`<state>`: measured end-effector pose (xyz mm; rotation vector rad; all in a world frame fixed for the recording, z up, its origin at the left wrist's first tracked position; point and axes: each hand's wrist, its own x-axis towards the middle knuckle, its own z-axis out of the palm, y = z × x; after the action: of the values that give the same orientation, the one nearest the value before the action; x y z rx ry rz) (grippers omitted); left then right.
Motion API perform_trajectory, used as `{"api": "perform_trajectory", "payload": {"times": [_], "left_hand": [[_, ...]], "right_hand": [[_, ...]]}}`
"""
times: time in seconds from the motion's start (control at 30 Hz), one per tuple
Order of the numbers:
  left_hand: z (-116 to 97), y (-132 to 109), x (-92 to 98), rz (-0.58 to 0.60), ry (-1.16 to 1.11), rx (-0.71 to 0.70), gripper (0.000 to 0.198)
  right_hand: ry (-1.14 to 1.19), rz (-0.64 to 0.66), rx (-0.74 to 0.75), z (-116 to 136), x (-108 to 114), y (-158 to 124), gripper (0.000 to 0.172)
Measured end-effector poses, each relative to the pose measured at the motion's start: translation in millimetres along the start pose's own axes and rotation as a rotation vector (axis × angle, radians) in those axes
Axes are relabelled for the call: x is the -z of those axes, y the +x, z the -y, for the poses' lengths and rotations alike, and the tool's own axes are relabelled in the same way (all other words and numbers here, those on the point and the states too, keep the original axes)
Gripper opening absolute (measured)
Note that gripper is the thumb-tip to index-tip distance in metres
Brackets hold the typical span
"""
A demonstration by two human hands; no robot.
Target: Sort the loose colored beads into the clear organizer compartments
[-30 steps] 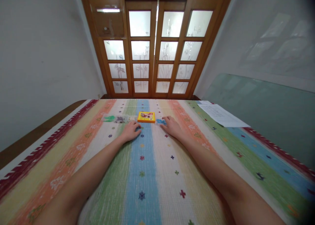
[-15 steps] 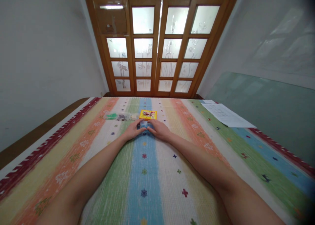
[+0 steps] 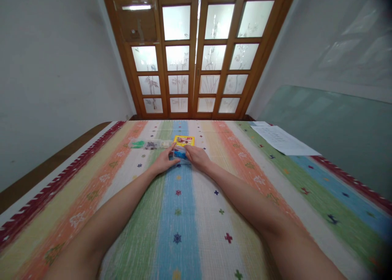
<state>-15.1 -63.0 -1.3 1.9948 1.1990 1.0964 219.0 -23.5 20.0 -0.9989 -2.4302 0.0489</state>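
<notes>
A small clear plastic box (image 3: 180,154) with blue pieces inside is on the cloth between my hands. My left hand (image 3: 163,162) is closed around its left side, with the thumb at the front and the fingers at the back. On the right, my right hand (image 3: 198,157) has its fingers curled in against the box's right edge. Exactly what those fingertips pinch is too small to make out. Right behind the box lies a yellow box (image 3: 184,140) with a printed picture; my fingers cover part of its front edge.
Left of the yellow box is a row of clear compartments holding green pieces (image 3: 138,144), dark pieces (image 3: 151,145) and pale pieces (image 3: 165,144). White paper sheets (image 3: 284,141) lie on the right of the striped tablecloth (image 3: 180,206). Wooden doors with frosted panes (image 3: 197,55) stand beyond.
My right hand has gone from an outstretched thumb and fingers to a curled grip at the box's right edge. More of the blue contents shows. The view has shifted slightly.
</notes>
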Motion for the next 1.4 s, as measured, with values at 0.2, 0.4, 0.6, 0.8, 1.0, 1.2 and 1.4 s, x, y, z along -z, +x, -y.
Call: {"api": "perform_trajectory", "payload": {"times": [0.2, 0.4, 0.6, 0.8, 1.0, 1.2, 1.4], "left_hand": [[-14.7, -4.1, 7.1, -0.018, 0.086, -0.098, 0.091], [-25.4, -4.7, 19.5, -0.058, 0.318, -0.212, 0.090], [-28.1, -4.7, 28.5, -0.035, 0.519, -0.332, 0.094], [-29.5, -2.1, 38.5, 0.031, 0.754, -0.473, 0.078], [-30.2, -2.6, 43.4, 0.023, 0.828, -0.495, 0.072], [-34.5, -4.7, 45.3, -0.025, 0.823, -0.506, 0.063], [-36.4, -6.4, 48.1, -0.057, 0.804, -0.507, 0.061]], "right_hand": [[0.152, -0.139, 0.004, -11.4, 2.1, -7.4, 0.038], [0.212, -0.170, 0.006, -5.4, 4.1, -12.9, 0.039], [0.187, -0.139, 0.167, -2.7, 2.8, -15.4, 0.037], [0.148, -0.106, 0.240, -2.9, 6.0, -16.7, 0.047], [0.136, -0.090, 0.247, -2.1, 7.4, -18.0, 0.050], [0.139, -0.136, 0.305, -3.1, 5.4, -18.3, 0.049], [0.164, -0.159, 0.330, -1.4, 3.4, -17.8, 0.046]]}}
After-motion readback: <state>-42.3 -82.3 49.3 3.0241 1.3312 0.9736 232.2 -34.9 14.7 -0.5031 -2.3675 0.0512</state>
